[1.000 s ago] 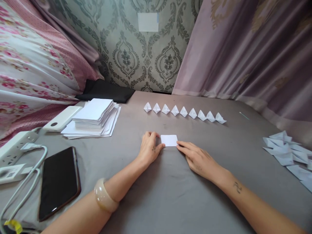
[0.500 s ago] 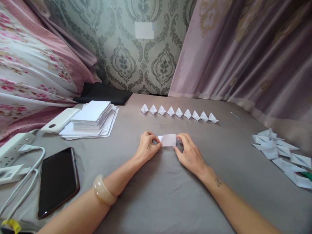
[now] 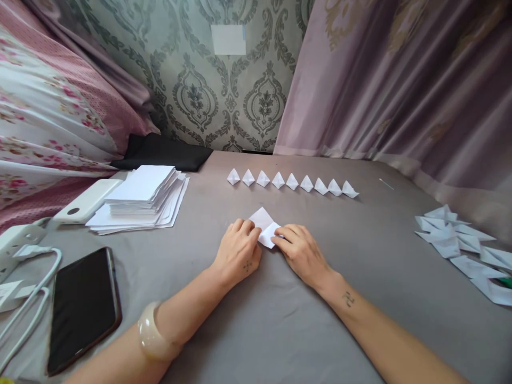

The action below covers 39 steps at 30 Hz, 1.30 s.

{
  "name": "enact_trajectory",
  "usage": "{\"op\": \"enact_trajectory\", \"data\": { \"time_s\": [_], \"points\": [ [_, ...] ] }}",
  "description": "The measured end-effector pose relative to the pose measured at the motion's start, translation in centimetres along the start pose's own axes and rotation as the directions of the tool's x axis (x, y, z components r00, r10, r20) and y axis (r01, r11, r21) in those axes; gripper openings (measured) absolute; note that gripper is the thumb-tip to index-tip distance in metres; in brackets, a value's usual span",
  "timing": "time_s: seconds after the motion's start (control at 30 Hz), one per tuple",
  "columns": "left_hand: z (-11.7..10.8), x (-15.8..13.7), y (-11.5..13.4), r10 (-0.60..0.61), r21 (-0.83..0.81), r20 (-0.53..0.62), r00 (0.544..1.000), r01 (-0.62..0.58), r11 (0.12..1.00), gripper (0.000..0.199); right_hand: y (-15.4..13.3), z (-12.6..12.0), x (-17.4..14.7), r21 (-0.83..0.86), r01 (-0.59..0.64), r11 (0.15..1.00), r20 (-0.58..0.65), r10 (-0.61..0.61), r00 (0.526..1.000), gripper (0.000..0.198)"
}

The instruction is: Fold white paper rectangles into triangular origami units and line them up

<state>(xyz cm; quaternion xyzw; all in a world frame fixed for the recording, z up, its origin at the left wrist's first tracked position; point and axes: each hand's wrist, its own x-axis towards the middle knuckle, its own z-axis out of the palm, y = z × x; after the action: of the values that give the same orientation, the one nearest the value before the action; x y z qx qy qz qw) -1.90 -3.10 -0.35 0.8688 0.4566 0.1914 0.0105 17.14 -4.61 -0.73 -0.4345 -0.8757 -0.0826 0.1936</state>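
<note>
Nine folded papers [image 3: 292, 182] in a row, one sheet [image 3: 261, 217] in front of me

My small white sheet lies on the gray cloth [image 3: 320, 330], nearer me than the row, one corner pointing away and a brighter flap [image 3: 267, 236] folded over at its near right side. My left hand [image 3: 238, 248] is at its left edge, fingers curled together; the thumb is hidden, so I cannot tell whether I pinch the paper. My right hand [image 3: 303, 250] touches the flap with its fingertips, the fingers close together; whether the thumb closes on it from below I cannot tell. A pale bracelet [image 3: 151, 333] circles my left forearm. Well to my left sits a stack of paper [image 3: 138, 184], with a phone [image 3: 84, 309] nearer me. To my far right lies a loose pile of folded pieces [image 3: 445, 236].
</note>
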Motion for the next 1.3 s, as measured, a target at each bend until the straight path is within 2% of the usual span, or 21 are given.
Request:
{"op": "enact_trajectory", "data": {
  "time_s": [0.07,0.17,0.27,0.4,0.6,0.8,0.9,1.03,1.3],
  "points": [
    [0.0,-0.1,-0.2,0.027,-0.02,0.023,0.999,-0.027,0.999,0.02,0.1,0.1,-0.1,0.053,-0.023,0.998,0.045,0.02,0.999,0.024],
    [0.0,-0.1,-0.4,0.063,-0.101,0.067,0.996,-0.056,0.993,0.021,0.3,0.2,-0.3,0.14,-0.125,0.982,0.078,0.115,0.99,0.023],
    [0.2,-0.1,-0.6,-0.016,-0.218,0.058,0.998,0.028,0.975,0.022,0.5,0.3,-0.3,0.224,-0.226,0.948,0.093,0.21,0.973,0.022],
    [0.5,0.1,-0.9,-0.15,-0.355,0.052,0.987,0.159,0.921,0.013,0.6,0.6,-0.1,0.331,-0.298,0.895,0.08,0.289,0.954,0.022],
    [1.0,0.6,-1.2,-0.245,-0.43,0.054,0.968,0.244,0.869,0.012,0.5,0.8,0.4,0.456,-0.415,0.788,0.055,0.44,0.896,0.016],
    [1.8,0.5,-1.3,-0.318,-0.436,0.049,0.947,0.306,0.846,0.011,0.8,1.5,0.9,0.405,-0.511,0.758,0.097,0.52,0.848,0.018],
    [1.9,0.5,-1.3,-0.336,-0.441,0.059,0.94,0.326,0.836,0.01,0.6,2.1,1.1,0.37,-0.53,0.763,0.077,0.543,0.836,0.019],
    [1.6,0.7,-1.1,-0.352,-0.443,0.08,0.933,0.35,0.826,0.015,0.2,2.4,1.3,0.336,-0.529,0.779,0.016,0.557,0.83,0.017],
    [1.4,1.0,-0.9,-0.382,-0.446,0.106,0.918,0.387,0.807,0.012,0.2,2.4,1.7,0.293,-0.555,0.779,0.052,0.566,0.822,0.017]
  ]
}}
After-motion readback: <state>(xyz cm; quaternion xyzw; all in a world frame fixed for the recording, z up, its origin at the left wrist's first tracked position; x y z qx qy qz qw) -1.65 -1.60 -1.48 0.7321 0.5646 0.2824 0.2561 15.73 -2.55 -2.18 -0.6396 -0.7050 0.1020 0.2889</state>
